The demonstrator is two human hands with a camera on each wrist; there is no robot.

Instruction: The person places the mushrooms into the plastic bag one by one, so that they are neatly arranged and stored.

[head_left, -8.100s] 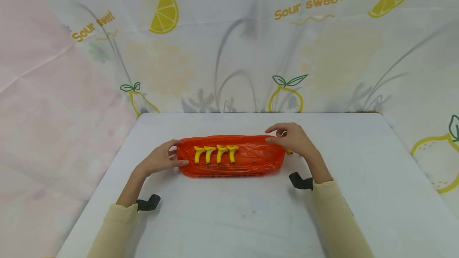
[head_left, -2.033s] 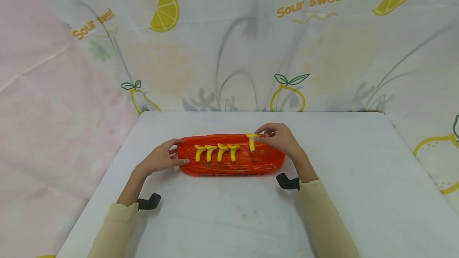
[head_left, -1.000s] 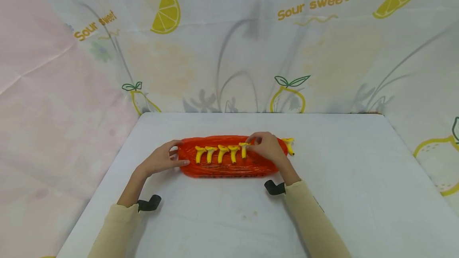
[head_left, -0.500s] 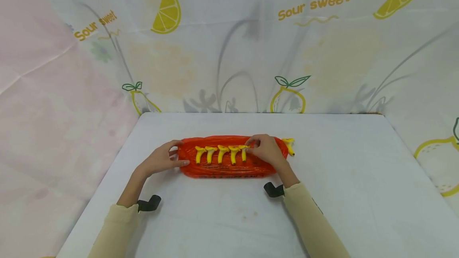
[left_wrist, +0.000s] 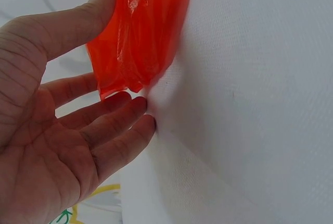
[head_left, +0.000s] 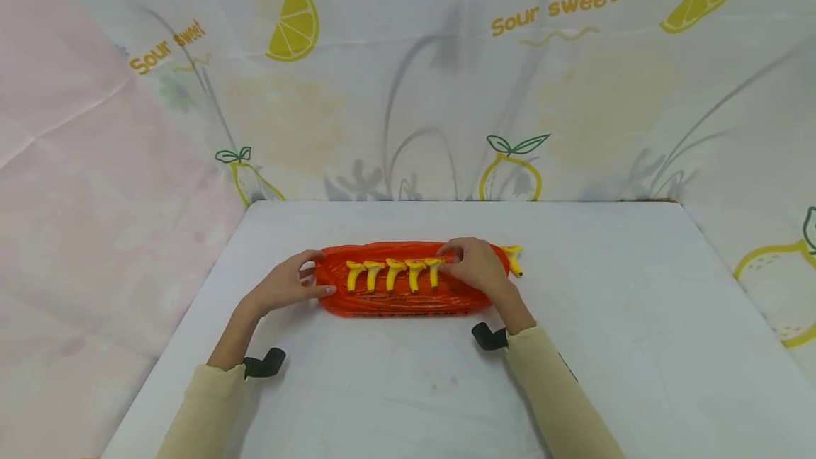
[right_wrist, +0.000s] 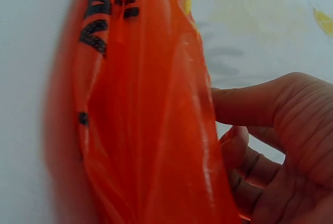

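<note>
A long red plastic bag (head_left: 408,303), crumpled and marked with dark print, lies across the white table. On it several small yellow trumpet-shaped pieces (head_left: 395,275) stand side by side in a row. My right hand (head_left: 474,268) pinches the flared top of the rightmost yellow piece (head_left: 434,273), which touches or nearly touches its neighbour. In the right wrist view the bag (right_wrist: 151,104) hides my fingertips. My left hand (head_left: 287,282) holds the bag's left end; the left wrist view shows its thumb on one side of the red plastic (left_wrist: 143,31) and the forefinger passing behind.
Another yellow piece (head_left: 513,259) with a dark tip lies just beyond the bag's right end, partly behind it. The white table (head_left: 395,388) runs back to a hanging cloth (head_left: 408,76) printed with lemons. Black wrist mounts (head_left: 489,336) stick out inward from both sleeves.
My right hand has carried a yellow piece leftward from the bag's right half and lowered it at the row's right end. In the last half second it barely moves. My left hand stays put.
</note>
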